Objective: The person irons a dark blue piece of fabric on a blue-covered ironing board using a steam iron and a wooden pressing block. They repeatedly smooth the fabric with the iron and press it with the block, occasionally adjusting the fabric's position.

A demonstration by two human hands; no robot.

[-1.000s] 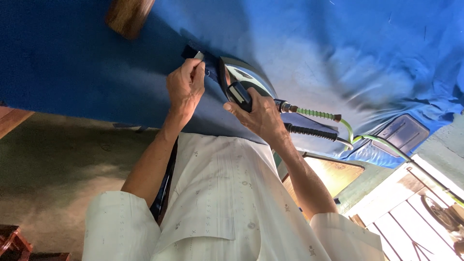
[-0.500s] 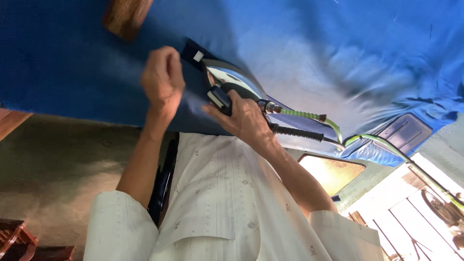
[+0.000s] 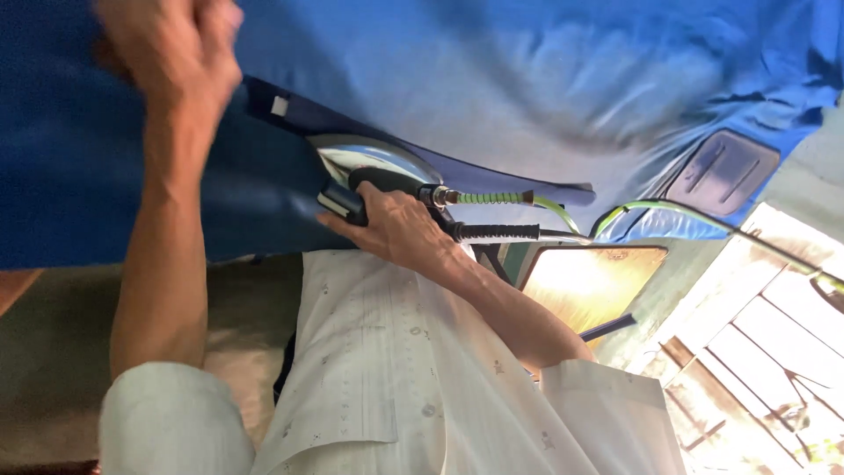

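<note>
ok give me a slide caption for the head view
The right hand grips a steam iron resting on blue cloth; the left hand, blurred, is over the cloth.

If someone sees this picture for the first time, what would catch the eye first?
Probably the wide blue cloth filling the upper part. Near the middle, the right hand grips the black handle of a shiny metal steam iron resting on a darker blue strip; a green hose trails off to the right. The left hand is blurred at top left, over the cloth.
</note>
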